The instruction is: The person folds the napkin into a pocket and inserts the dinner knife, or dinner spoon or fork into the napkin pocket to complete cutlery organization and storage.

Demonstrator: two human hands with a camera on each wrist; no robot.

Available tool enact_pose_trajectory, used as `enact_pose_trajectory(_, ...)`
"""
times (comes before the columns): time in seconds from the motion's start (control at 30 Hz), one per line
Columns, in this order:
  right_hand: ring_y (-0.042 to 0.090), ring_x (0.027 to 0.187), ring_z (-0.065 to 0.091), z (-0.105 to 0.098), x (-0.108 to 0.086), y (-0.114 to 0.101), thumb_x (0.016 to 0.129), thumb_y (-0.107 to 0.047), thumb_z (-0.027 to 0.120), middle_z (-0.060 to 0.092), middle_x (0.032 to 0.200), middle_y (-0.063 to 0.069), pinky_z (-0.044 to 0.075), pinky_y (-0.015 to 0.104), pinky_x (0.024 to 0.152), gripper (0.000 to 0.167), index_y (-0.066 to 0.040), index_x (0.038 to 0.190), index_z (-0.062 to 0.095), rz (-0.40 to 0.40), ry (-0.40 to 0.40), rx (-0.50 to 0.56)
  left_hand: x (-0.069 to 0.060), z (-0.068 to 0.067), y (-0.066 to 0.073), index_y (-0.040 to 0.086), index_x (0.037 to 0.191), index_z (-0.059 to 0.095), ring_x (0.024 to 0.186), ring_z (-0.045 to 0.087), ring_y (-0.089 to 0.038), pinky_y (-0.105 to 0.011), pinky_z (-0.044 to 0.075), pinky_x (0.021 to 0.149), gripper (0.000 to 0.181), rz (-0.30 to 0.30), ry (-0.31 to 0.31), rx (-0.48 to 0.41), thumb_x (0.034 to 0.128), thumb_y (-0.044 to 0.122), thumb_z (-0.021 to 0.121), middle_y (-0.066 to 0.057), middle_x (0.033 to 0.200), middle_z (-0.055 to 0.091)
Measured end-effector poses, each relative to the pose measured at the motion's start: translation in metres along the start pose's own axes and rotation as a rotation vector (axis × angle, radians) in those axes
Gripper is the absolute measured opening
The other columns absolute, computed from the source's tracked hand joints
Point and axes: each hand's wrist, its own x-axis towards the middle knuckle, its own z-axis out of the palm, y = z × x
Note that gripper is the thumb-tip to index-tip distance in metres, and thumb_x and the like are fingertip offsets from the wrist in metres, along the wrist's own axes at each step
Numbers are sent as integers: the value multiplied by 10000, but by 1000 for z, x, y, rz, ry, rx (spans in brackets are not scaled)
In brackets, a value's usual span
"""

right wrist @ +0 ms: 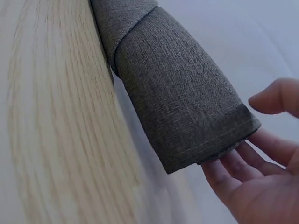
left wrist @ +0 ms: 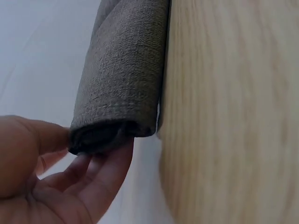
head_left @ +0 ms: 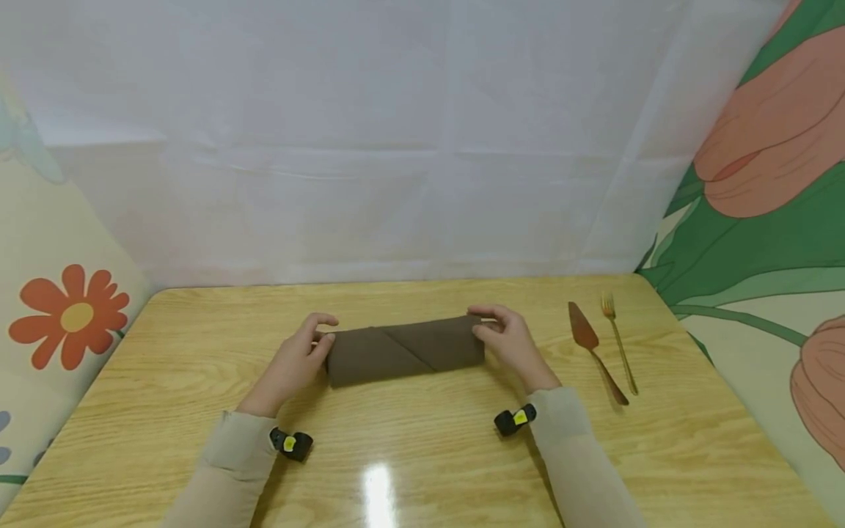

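Note:
A dark grey-brown cloth napkin (head_left: 405,354), rolled into a flat tube with a slanting fold across it, lies crosswise between my hands. At its left end my left hand (head_left: 300,363) pinches it, with thumb and fingers on either side of the layered edge in the left wrist view. My right hand (head_left: 515,345) is at the other end. In the right wrist view its fingers (right wrist: 243,170) reach beneath the napkin's end (right wrist: 201,135), while the thumb stands just off the cloth. Parts of the fingers under the cloth are hidden.
To the right on the wood-grain table (head_left: 396,440) lie a coppery cake server (head_left: 584,330) and a gold-coloured fork (head_left: 617,341), side by side. A white cloth backdrop (head_left: 396,183) hangs behind the table's far edge. Floral-printed panels flank both sides.

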Motion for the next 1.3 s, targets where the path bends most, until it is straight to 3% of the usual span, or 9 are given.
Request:
enact_pose_trajectory(0.17,339,1208,616,0,1,2,986,-26,565,550,1428,187,526,383,952,413,-6,1398,582,17,-29,-40,0,1,0,6,1367,452,1135,615,-424,-402,542,785,299,-106,3,-64,1094,130,446,-344,1288,588)
enact_pose_trajectory(0.37,410,1211,603,2,2,7,987,15,585,554,1375,273,520,425,997,407,70,1389,550,33,13,-46,-2,1,-1,-15,1395,451,1167,598,-413,-429,574,846,446,-174,-101,-161,1055,242,580,-326,1330,553)
enact_pose_trajectory(0.5,396,1186,615,4,3,11,987,-23,627,586,1325,245,523,445,995,385,46,1362,574,58,33,-64,-3,0,-3,-20,1380,511,1191,580,-427,-484,554,900,501,-177,-114,-93,1004,270,670,-283,1329,563)
enact_pose_trajectory(0.63,352,1094,650,4,3,12,975,-47,665,640,1228,199,551,421,923,325,12,1293,630,73,53,-116,-4,-2,-3,-40,1383,555,1218,563,-453,-535,526,935,515,-181,-100,-6,1003,288,670,-284,1341,578)
enact_pose_trajectory(0.83,290,950,664,2,3,11,944,-61,717,676,1072,162,571,366,792,247,1,1181,688,80,95,-205,-2,-4,-1,-73,1361,579,1185,582,-438,-545,498,963,453,-171,-99,40,1013,210,647,-276,1305,614)
enact_pose_trajectory(1.0,260,883,656,2,3,11,926,-68,740,679,1008,151,566,349,742,221,5,1130,698,73,108,-253,-1,-2,-1,-54,1333,606,1181,586,-434,-560,489,976,378,-120,-94,62,1011,141,641,-256,1288,626)
enact_pose_trajectory(1.13,232,845,645,1,1,5,927,-74,742,675,961,112,549,336,719,157,-20,1069,703,77,111,-294,-1,0,-2,-14,1300,642,1200,588,-447,-580,488,986,304,-6,-84,98,1003,55,626,-235,1301,626)
enact_pose_trajectory(1.3,222,840,624,0,-6,-17,942,-97,727,664,954,89,542,343,685,92,-50,1016,701,90,63,-337,-2,2,1,16,1290,664,1244,555,-451,-601,473,999,316,108,-83,134,991,-47,585,-226,1328,615)
